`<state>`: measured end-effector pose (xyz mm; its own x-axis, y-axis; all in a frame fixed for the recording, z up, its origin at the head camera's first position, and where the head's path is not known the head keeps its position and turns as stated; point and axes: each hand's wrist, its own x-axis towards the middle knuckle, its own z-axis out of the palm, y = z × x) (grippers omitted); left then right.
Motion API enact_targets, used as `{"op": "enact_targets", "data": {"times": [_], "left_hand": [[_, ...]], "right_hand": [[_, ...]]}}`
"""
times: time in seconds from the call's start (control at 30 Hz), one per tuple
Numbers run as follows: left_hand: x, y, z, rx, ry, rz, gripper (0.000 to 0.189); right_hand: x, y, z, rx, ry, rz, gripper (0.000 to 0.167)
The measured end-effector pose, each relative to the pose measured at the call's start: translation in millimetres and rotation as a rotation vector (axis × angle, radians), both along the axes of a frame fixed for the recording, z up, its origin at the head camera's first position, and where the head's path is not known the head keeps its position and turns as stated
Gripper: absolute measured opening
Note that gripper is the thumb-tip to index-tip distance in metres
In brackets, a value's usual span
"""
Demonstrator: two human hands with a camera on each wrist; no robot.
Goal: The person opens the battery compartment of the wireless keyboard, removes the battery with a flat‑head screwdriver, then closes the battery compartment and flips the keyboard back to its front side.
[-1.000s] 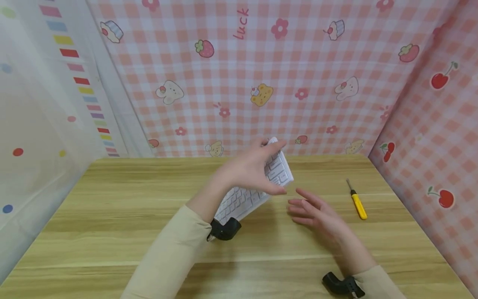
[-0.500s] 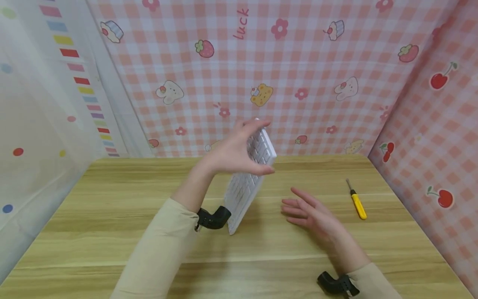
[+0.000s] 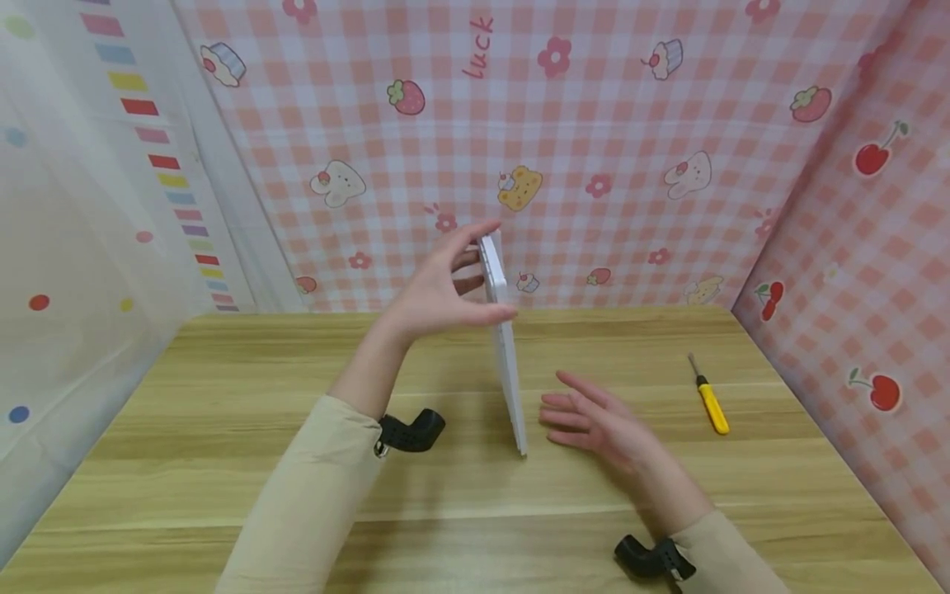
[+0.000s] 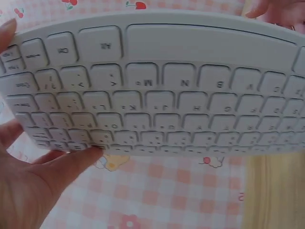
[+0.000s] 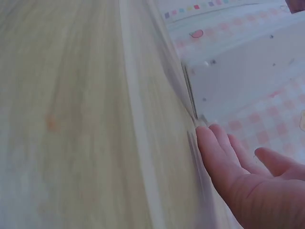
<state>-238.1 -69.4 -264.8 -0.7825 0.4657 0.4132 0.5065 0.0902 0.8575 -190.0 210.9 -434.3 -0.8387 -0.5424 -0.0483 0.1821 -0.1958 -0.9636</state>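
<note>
A white keyboard (image 3: 509,371) stands nearly on edge over the table, its side rim facing the head camera. My left hand (image 3: 438,297) grips its upper end, thumb on the near side and fingers on the far side. In the left wrist view, rows of white keys (image 4: 209,45) fill most of the picture, and the left hand (image 4: 43,181) holds the left end. The plain back (image 5: 248,71) shows in the right wrist view. My right hand (image 3: 604,429), fingers loosely extended and holding nothing, is just right of the keyboard's lower end.
A yellow-handled screwdriver (image 3: 712,404) lies at the right of the wooden table (image 3: 223,462). Behind stands a pink checked cloth backdrop (image 3: 594,124), with another cloth wall on each side. Black wrist cameras (image 3: 416,433) are strapped near both sleeves.
The left hand has moved up and left, turning the keyboard from showing its keys to standing on edge. My right hand has shifted slightly left.
</note>
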Motion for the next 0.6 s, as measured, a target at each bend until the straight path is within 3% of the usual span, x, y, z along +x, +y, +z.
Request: {"op": "enact_targets", "data": {"times": [0.23, 0.6], "left_hand": [[0.3, -2.6, -7.2, 0.157, -0.018, -0.054, 0.093], [3.9, -7.3, -9.5, 0.230, 0.043, -0.083, 0.090]], "right_hand": [[-2.7, -7.7, -3.9, -0.027, -0.086, 0.006, 0.071], [-2.4, -4.6, -5.1, -0.117, -0.166, 0.009, 0.070]]}}
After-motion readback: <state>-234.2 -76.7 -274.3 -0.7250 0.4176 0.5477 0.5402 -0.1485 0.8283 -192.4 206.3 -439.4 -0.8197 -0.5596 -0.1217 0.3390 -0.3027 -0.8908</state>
